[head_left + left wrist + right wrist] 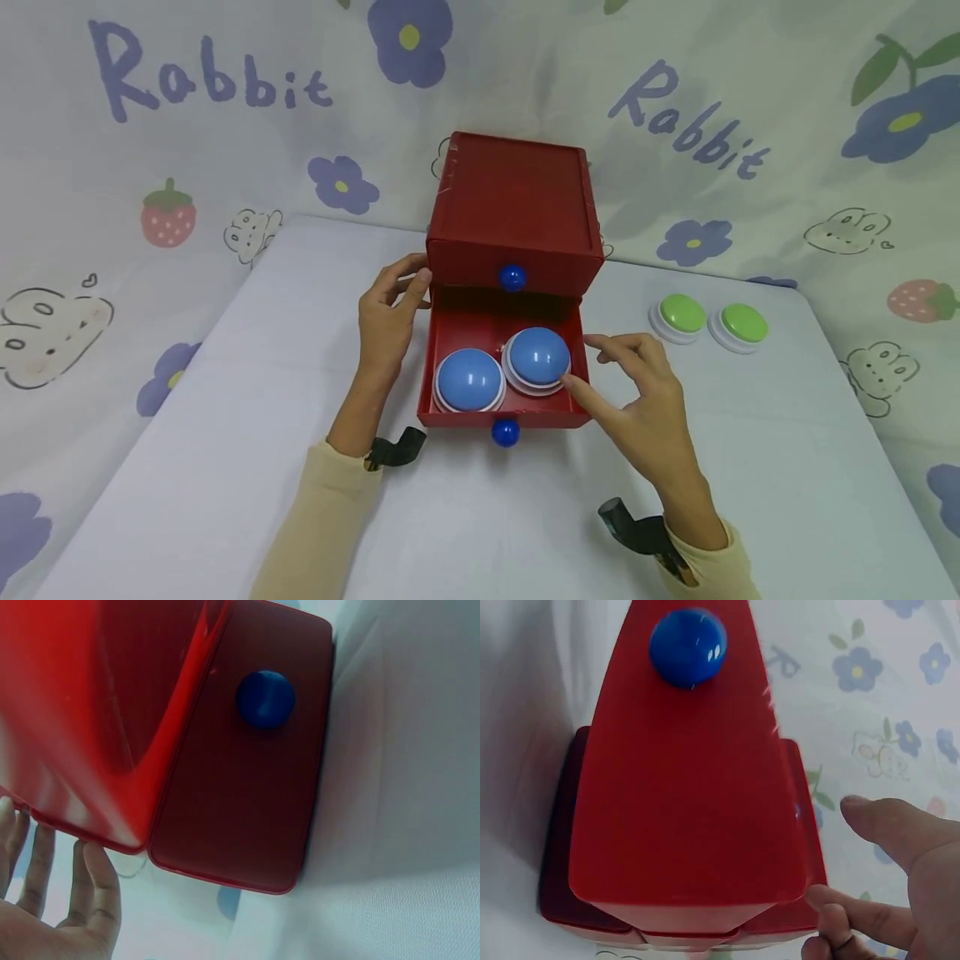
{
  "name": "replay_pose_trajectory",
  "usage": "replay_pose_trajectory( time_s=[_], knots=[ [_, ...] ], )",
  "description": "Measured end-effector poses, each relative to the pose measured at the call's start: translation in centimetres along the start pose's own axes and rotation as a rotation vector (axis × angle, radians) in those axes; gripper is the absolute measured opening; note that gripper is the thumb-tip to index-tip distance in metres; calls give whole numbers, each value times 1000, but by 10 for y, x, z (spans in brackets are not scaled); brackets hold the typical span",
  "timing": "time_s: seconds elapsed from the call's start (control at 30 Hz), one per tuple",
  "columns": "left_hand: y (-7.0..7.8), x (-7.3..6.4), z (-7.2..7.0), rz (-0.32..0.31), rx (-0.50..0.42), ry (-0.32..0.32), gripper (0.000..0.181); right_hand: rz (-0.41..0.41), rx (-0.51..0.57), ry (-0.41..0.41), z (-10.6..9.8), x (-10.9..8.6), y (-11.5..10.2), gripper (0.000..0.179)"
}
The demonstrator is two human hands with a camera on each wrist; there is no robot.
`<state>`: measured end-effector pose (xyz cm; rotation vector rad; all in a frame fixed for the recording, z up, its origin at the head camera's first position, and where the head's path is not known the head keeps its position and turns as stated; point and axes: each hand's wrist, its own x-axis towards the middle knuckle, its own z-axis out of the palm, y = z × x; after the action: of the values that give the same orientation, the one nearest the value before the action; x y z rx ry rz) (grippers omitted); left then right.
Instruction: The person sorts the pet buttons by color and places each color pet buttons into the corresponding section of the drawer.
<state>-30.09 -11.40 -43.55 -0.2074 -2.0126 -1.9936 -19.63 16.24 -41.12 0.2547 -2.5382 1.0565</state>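
A red two-drawer box (517,196) stands with its lower drawer (456,327) pulled out. Inside that drawer sit two blue-topped push buttons on white bases, a left button (468,381) and a right button (538,357). My left hand (386,321) rests its relaxed fingers against the box's left side. At the drawer's right wall, my right hand (648,408) has thumb and fingers spread apart, the thumb tip by the right button. In the right wrist view, its thumb (889,825) stands clear of the red drawer front (686,787), with fingertips near the side edge.
Two green-topped buttons, one green button (681,315) and another green button (741,325), lie to the right of the box on the white table (787,433). A blue knob (506,432) juts from the drawer front. Behind hangs a printed cloth (255,158).
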Motion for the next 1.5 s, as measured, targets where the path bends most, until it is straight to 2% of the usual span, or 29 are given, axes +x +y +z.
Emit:
replay_pose_trajectory(
  time_s=[0.13,0.27,0.4,0.5,0.67,0.8,1.07,1.5],
  knots=[
    [-1,-1,-3,3,-11,21,35,-74,52,25,0,-17,-12,46],
    [-3,-2,-2,0,-10,15,35,-93,105,50,8,-45,-22,40],
    [-3,-1,2,0,-5,-10,37,-100,130,45,24,-72,-24,34],
    [-1,-2,2,6,-10,3,36,-102,120,13,42,-81,-23,29],
    [-4,-4,0,-7,-15,4,36,-11,145,-47,63,-82,-17,26],
    [-3,-5,-2,-13,-5,16,36,17,214,-92,71,-80,-16,29],
    [-2,1,2,-2,-20,0,35,-6,297,-51,75,-74,-15,30],
    [-1,-1,2,-6,1,12,36,-5,326,-74,76,-68,-12,28]
  ],
)
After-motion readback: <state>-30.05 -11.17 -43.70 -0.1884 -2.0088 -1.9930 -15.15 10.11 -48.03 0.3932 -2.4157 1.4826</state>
